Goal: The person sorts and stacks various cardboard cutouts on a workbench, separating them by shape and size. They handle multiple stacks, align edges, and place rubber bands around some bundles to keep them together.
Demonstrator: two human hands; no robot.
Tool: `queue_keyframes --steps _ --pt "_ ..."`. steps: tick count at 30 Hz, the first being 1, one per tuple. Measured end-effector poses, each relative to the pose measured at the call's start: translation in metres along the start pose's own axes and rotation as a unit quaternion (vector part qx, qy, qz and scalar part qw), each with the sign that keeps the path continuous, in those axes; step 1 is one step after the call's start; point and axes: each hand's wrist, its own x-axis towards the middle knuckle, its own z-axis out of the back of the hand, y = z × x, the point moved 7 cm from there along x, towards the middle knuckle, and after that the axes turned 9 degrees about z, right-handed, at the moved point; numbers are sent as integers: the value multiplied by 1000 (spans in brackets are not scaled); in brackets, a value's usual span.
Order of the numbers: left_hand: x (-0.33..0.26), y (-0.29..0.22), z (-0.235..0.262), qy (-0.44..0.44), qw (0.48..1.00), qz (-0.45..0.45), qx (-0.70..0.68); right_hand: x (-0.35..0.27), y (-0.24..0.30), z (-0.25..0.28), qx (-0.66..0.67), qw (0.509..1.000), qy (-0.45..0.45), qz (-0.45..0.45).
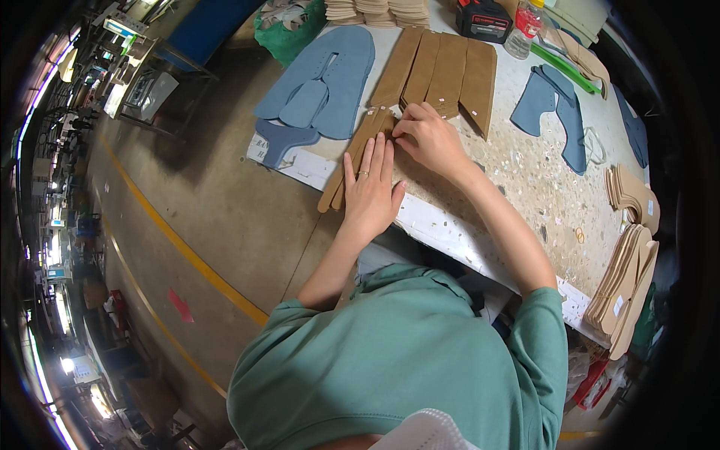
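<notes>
Narrow brown leather-like strips lie at the table's front left edge, their rounded ends reaching past it. My left hand rests flat on them, fingers stretched out and slightly apart. Just to its right, my right hand is closed, thumb and fingertips pinched together at the strips' edge. Whatever is between those fingertips is hidden. Beyond both hands lie wider brown panels, overlapping side by side, with small pale labels on their near ends. Left of these are blue cut pieces with rows of small holes.
More blue pieces lie on the right of the speckled table. Stacked tan pieces line its right edge. A red-and-black battery pack, a bottle and a green bag stand at the back. Yellow lines mark the floor.
</notes>
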Motion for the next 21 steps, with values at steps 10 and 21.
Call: queue_keyframes --steps 10,21 --pt "-3 -1 1 -28 999 -2 23 26 -8 -8 55 985 157 37" --pt "-7 0 0 -23 999 14 -27 18 -2 1 112 990 88 17"
